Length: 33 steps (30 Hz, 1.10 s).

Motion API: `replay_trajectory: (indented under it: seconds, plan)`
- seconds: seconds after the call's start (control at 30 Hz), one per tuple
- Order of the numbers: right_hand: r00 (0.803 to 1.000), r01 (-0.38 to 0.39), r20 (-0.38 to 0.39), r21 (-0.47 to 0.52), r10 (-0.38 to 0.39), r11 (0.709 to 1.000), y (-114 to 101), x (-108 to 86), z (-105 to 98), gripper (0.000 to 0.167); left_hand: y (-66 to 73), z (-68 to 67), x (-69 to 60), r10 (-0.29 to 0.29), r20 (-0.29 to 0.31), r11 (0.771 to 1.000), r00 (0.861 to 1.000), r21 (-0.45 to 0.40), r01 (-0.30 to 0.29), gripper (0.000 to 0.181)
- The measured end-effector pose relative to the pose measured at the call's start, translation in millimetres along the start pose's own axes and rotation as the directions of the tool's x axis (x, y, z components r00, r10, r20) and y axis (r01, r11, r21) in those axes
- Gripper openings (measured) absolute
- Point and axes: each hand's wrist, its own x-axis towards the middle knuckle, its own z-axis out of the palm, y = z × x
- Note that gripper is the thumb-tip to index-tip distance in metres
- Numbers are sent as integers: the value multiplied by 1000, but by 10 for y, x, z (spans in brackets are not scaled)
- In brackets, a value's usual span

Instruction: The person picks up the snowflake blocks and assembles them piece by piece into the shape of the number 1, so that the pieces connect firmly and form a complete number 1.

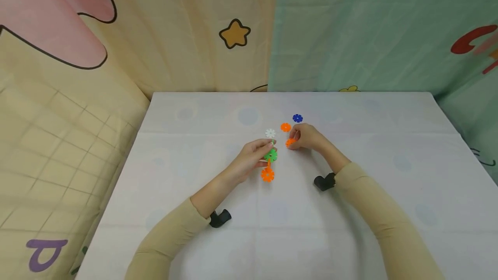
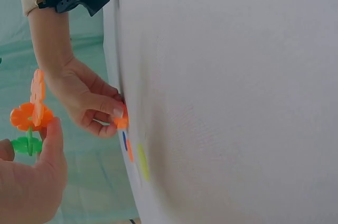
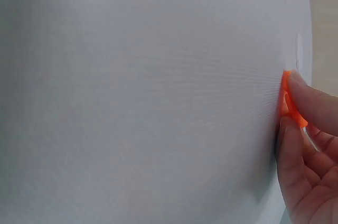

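- Green and orange notched discs, joined in a short chain (image 1: 270,156): gripped by the left hand (image 1: 249,159), roughly mid-table, left of the right hand.
- Chain order, far to near: green part at the fingers, orange disc seen edge-on, then orange disc (image 1: 267,175) hanging at the near end. Left wrist view: the two orange ones cross at an angle, green next to them.
- Left hand: thumb and fingers pinch the green part; chain is up off the table (image 1: 233,249).
- Right hand (image 1: 307,136): thumb and fingers pinch a loose orange disc (image 1: 290,142), right down at the tabletop, tilted, partly covered by the fingers.
- Loose on the table, far side of the hands: white disc (image 1: 270,133) just beyond the left fingertips; flat orange disc (image 1: 285,127) to its right; blue disc (image 1: 297,118) farther and more right, near the right hand.
- Yellow-green piece (image 2: 143,161) lies on the table in the left wrist view; cannot tell if it's the white one.
- Beige sleeves on both arms, a black wrist device (image 1: 220,218) at the left cuff, another (image 1: 324,182) at the right cuff.
- Table has a white cover, faint pale dots. Far backdrop: yellow curtain (image 1: 186,33) left, star (image 1: 235,34) on it; green curtain (image 1: 365,29) right.
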Motion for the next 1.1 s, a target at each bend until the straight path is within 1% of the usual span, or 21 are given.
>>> replay_trajectory:
  seconds: [0.07,0.17,0.3,0.43,0.63,0.7,0.8,0.93,1.1]
  plan:
    - [1000,-16,9,47,15,999,3,-6,-6,28,-4,0,8,2,-4,1000,1000,-2,-2,42]
    - [999,-49,29,152,45,987,2,-13,-9,29,1,4,12,-3,-24,1000,1000,-7,3,42]
    - [999,-38,37,251,29,967,-25,-45,-34,31,24,13,6,-12,-47,1000,999,-11,12,41]
    - [998,33,36,324,-47,945,-74,-101,-84,31,34,16,11,-11,-43,1000,999,-14,10,40]
    - [984,135,47,450,-174,883,-201,-195,-161,28,21,10,27,-10,-24,1000,1000,-27,9,41]
    - [978,154,48,475,-201,866,-268,-229,-180,26,15,9,30,-7,-20,1000,1000,-26,7,41]
    - [974,171,48,488,-222,856,-367,-269,-196,25,6,6,34,0,-13,1000,1000,-29,0,42]
    - [972,182,41,486,-230,855,-450,-313,-198,23,0,6,44,-1,-7,1000,1000,-31,1,42]
    - [970,195,37,475,-241,858,-492,-355,-196,22,-1,11,47,-10,-14,1000,1000,-25,10,41]
